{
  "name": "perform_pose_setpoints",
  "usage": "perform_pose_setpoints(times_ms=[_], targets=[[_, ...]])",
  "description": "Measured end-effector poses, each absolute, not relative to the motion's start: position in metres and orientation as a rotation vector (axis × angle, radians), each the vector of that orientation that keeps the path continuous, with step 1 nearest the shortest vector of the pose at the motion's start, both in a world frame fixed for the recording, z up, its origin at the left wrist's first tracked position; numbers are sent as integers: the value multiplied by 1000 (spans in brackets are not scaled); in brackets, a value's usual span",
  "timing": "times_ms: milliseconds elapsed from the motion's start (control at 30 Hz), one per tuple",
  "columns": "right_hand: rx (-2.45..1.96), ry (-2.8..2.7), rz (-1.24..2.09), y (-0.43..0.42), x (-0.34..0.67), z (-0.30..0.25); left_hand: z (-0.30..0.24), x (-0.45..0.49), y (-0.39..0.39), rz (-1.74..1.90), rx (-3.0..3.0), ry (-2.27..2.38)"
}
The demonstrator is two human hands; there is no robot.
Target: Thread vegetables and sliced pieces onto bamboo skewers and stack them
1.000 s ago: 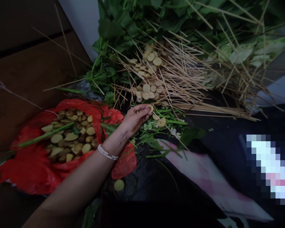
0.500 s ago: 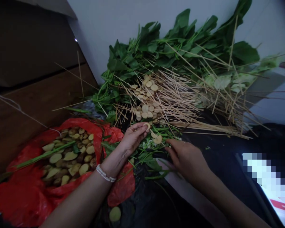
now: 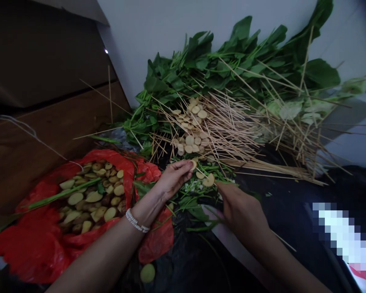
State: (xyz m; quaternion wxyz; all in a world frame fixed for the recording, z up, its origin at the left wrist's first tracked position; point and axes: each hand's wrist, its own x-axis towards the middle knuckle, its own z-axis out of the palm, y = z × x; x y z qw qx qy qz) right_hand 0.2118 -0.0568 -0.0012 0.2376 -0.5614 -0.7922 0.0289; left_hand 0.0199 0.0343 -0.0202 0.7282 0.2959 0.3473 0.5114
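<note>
my right hand [image 3: 242, 213] has come in from the lower right, so both hands now work side by side over the greens. my left hand [image 3: 174, 179] is closed in a pinch, thumb and fingers curled round a pale round slice [image 3: 193, 165], probably potato, at what looks like the tip of a thin bamboo skewer [image 3: 283, 242]. two more slices [image 3: 209, 180] sit along the same line, just above a tangle of chopped green stems [image 3: 198, 195], and the skewer seems to pass under my right hand and out beyond it. that hand is half curled, its fingers reaching forward, but i can't tell whether it is gripping the skewer.

my left forearm [image 3: 100, 252] rises from the lower left, a beaded bracelet [image 3: 136, 221] at the wrist; my right forearm [image 3: 280, 260] angles in from the lower right. just left of my wrist, an open red plastic bag [image 3: 42, 244] holds a pile of sliced potatoes [image 3: 94, 195]. a lone slice [image 3: 147, 273] lies on a black plastic sheet [image 3: 183, 260] near the bottom edge of the view. ahead, a heap of loose bamboo skewers [image 3: 232, 138] and more slices lies over leafy greens [image 3: 201, 65] against a white wall [image 3: 158, 24].
</note>
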Motion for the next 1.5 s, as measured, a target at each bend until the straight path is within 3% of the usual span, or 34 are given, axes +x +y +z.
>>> perform_pose_setpoints(times_ms=[567, 933, 1267, 1500], targets=[[-1586, -2136, 95, -58, 205, -10, -15, 26, 28, 1087, 732, 830], [-1528, -2251, -412, -60, 207, -14, -15, 29, 26, 1061, 718, 856], [-1509, -2275, -478, -59, 208, -17, -13, 31, 24, 1067, 723, 885], [-1556, -2242, -326, -55, 202, -15, -20, 39, 19, 991, 747, 914]])
